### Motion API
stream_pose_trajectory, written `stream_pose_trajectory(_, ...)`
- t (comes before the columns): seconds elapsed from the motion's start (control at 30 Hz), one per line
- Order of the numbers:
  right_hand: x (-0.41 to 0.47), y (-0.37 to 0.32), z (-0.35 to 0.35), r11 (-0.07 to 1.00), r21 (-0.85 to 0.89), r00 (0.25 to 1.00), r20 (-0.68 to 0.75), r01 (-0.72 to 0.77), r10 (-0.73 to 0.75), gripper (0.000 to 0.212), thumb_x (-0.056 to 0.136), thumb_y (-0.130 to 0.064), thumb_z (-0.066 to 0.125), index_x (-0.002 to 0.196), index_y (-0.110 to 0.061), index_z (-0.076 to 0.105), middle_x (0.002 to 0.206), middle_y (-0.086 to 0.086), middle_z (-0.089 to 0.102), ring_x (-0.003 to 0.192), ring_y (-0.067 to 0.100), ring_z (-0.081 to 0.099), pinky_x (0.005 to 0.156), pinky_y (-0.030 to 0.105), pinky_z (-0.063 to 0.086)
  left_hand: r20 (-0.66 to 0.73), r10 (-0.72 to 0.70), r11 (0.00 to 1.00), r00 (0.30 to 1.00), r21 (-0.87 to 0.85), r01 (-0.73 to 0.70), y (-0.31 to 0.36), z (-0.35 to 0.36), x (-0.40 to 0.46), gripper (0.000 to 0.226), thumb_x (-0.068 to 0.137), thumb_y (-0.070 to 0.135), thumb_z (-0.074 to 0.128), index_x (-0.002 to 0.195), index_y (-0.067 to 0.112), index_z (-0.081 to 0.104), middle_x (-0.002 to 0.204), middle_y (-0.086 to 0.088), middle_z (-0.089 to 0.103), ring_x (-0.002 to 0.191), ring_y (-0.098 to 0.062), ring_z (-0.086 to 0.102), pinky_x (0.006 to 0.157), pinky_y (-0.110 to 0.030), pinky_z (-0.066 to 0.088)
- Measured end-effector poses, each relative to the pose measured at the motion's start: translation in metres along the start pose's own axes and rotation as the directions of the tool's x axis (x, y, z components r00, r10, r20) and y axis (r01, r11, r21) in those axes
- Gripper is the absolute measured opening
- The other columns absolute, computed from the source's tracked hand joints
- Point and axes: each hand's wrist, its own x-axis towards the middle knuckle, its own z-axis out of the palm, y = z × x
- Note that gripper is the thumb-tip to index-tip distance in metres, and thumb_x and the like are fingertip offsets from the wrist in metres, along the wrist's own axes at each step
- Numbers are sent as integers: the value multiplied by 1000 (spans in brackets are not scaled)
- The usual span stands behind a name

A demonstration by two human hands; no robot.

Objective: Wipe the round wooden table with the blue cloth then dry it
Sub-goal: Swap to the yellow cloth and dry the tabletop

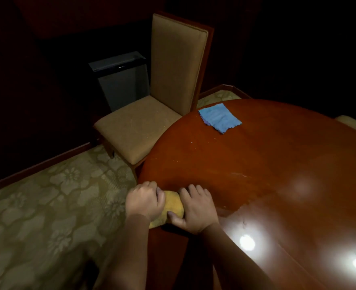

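The round wooden table (267,164) fills the right half of the view, glossy reddish-brown. The blue cloth (220,117) lies folded flat near the table's far left edge, with no hand on it. At the near left edge a bunched yellow cloth (172,205) sits between my hands. My left hand (144,200) grips its left end with curled fingers. My right hand (196,208) holds its right side, thumb curled round the cloth and fingers resting on the tabletop. Most of the yellow cloth is hidden under my hands.
A tan upholstered chair (143,126) stands against the table's far left edge. A dark box-shaped unit (120,80) stands behind it by the wall. Patterned carpet (47,216) covers the floor on the left. Another pale seat (355,122) shows at the right edge.
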Motion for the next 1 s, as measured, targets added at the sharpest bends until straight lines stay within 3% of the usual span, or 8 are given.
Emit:
stream_pose_trajectory(0.23, 22, 13, 12, 999, 34, 997, -64, 33, -30, 57, 77, -69, 40, 83, -15, 59, 74, 2, 50, 65, 23, 47, 59, 31, 32, -16, 14, 999, 1000, -39, -15, -6, 8, 25, 35, 78, 31, 25, 56, 15, 48, 54, -2, 51, 45, -14, 37, 46, -24, 25)
stream_pose_trajectory(0.6, 107, 45, 35, 992, 26, 984, -124, -125, 128, 58, 76, -68, 43, 80, -12, 58, 72, 6, 49, 63, 27, 48, 58, 31, 25, 75, 124, 991, 989, -60, -119, -10, 25, 144, 52, 71, 41, 2, 69, 15, 47, 74, -6, 58, 61, -18, 43, 56, -28, 27)
stream_pose_trajectory(0.77, 133, 58, 42, 979, -1, 970, -137, -204, 202, 57, 75, -67, 45, 77, -11, 57, 70, 6, 48, 62, 27, 47, 56, 32, 26, 149, 213, 977, 965, -55, -207, -6, 31, 189, 33, 83, 31, 20, 71, 15, 46, 78, -7, 60, 62, -15, 41, 58, -28, 26)
stream_pose_trajectory(1.0, 169, 84, 44, 980, -54, 974, -130, -191, 183, 56, 76, -66, 41, 74, -11, 52, 69, 7, 46, 60, 27, 46, 56, 31, 23, 162, 183, 983, 970, -45, -178, 4, 35, 227, 25, 93, 25, 36, 73, 15, 48, 85, -7, 61, 64, -16, 43, 59, -28, 27)
